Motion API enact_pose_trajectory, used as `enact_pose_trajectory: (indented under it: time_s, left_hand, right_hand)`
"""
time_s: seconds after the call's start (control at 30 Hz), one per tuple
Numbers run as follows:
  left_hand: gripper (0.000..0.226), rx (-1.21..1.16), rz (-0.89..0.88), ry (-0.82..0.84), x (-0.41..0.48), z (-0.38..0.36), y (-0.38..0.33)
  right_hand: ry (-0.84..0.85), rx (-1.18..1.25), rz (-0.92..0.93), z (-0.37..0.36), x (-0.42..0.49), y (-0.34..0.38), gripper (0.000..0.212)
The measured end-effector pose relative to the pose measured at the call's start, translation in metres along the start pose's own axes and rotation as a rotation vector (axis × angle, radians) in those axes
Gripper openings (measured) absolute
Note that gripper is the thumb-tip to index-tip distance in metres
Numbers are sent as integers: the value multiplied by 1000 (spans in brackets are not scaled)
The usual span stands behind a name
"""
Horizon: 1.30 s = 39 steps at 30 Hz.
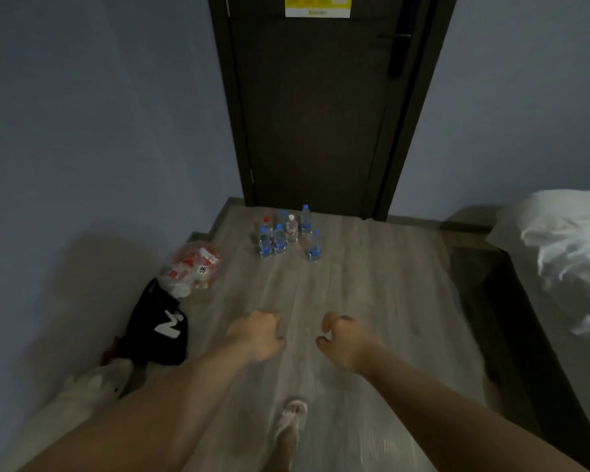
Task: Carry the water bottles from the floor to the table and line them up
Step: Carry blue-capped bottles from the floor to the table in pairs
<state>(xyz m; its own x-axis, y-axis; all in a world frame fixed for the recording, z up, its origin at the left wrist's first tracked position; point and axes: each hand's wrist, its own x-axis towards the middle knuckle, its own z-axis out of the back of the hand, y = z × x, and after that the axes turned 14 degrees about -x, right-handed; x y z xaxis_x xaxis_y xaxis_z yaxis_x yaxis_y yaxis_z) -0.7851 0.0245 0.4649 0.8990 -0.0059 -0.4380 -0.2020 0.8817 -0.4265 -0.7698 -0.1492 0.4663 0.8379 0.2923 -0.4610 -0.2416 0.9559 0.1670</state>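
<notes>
Several small water bottles (280, 238) stand upright in a cluster on the wooden floor (355, 284) just before a dark door; most have blue caps and labels. One blue-capped bottle (315, 245) stands apart at the right. A white-capped bottle (291, 228) and a red-capped one (266, 220) are among them. My left hand (258, 333) is stretched forward with its fingers curled shut and holds nothing. My right hand (343, 337) is loosely curled, thumb and fingers apart, also holding nothing. Both hands are well short of the bottles. No table is in view.
A dark closed door (314, 114) fills the far wall. A red-and-white plastic bag (191, 269) and a black bag (160, 327) lie by the left wall. A bed with white bedding (566, 253) and a dark frame runs along the right. My slippered foot (292, 420) is below.
</notes>
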Motion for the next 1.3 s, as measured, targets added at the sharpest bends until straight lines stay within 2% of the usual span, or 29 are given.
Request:
enact_pose_trajectory:
  time_s: [0.23, 0.67, 0.87, 1.03, 1.3]
  left_hand:
    - [28, -82, -12, -1, 178, 63, -5]
    - [27, -51, -33, -1, 419, 183, -30]
    - [37, -162, 76, 0, 535, 216, -42]
    - [33, -179, 230, 18, 603, 232, -42]
    - [30, -259, 403, 17, 681, 205, 6]
  right_hand:
    - [50, -54, -28, 78, 172, -19, 35]
    - [62, -88, 37, 199, 420, -58, 35]
    - [149, -132, 122, 247, 546, -87, 42]
    - [220, -155, 177, 276, 627, -104, 40]
    - [352, -186, 197, 249, 721, -122, 40]
